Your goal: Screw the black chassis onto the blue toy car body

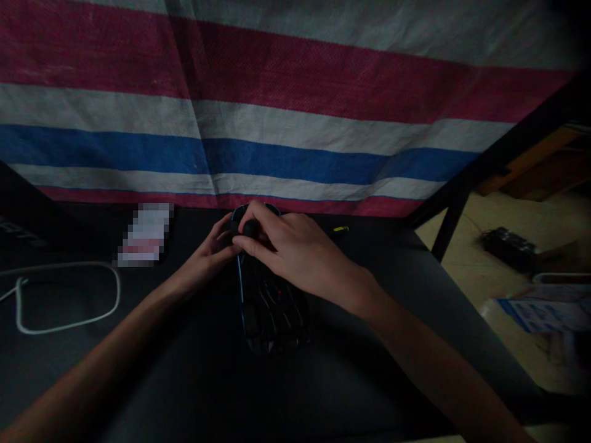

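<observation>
A black device point(272, 307) with a thin blue edge and a small red dot lies lengthwise on the dark table point(194, 381), in the middle of the head view. My right hand point(289, 249) rests over its far end, fingers curled around a small dark round part there. My left hand point(210, 255) reaches in from the left and touches the same far end with its fingertips. The scene is dim, so details of the device are hard to make out.
A white cable loop point(64, 298) lies on the table at left, and a blurred white-and-pink card point(145, 234) beyond it. A striped red, white and blue tarp point(277, 111) hangs behind. A small yellow-tipped item point(340, 230) sits right of the hands. Right of the table: floor with a black box point(510, 246).
</observation>
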